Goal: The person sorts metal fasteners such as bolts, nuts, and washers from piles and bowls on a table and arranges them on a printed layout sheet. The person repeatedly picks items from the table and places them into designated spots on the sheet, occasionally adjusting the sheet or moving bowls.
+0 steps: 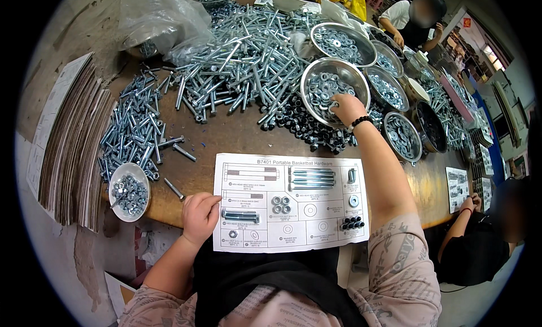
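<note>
A printed white card (293,240) with part drawings lies in front of me at the table's near edge. On it rest several long bolts (311,178), shorter bolts (240,216), a group of nuts (280,204), black nuts (352,222) and a washer (353,200). My left hand (200,217) is closed at the card's left edge, fingers curled. My right hand (348,110) reaches into a steel bowl (305,90) of flat washers (324,85), its fingertips pinched at a washer; the palm side is partly hidden.
A big heap of bolts (237,62) covers the far table, with black nuts (305,124) before it. Shorter bolts (132,121) and a white bowl (145,205) of nuts sit left, beside stacked cards (73,141). More bowls (418,152) stand right. Two other people work (468,248) nearby.
</note>
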Demonstrator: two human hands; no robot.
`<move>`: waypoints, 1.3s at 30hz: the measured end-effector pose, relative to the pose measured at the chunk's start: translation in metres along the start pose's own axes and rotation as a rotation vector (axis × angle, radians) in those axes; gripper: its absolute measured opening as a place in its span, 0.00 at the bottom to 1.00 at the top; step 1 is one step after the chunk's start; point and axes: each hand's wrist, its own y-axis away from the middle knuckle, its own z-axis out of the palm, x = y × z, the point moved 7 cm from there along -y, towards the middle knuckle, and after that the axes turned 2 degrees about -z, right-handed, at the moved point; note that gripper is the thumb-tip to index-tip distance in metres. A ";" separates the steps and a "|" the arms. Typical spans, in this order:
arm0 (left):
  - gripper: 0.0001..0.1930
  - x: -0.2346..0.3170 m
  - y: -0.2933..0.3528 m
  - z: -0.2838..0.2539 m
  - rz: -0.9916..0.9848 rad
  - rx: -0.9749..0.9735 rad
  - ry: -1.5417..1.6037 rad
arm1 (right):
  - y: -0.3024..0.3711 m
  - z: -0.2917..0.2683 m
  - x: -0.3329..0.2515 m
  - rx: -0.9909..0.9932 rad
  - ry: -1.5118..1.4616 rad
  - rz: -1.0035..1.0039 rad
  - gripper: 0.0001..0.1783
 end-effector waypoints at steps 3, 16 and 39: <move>0.08 0.000 0.000 0.001 0.004 0.001 0.002 | 0.001 -0.004 0.010 0.039 -0.218 -0.008 0.15; 0.08 0.001 -0.001 0.001 -0.005 0.000 0.001 | -0.010 0.003 -0.013 0.100 -0.141 -0.029 0.18; 0.08 0.000 0.000 -0.003 0.007 0.061 0.033 | 0.168 0.060 -0.113 -0.228 -2.664 0.405 0.14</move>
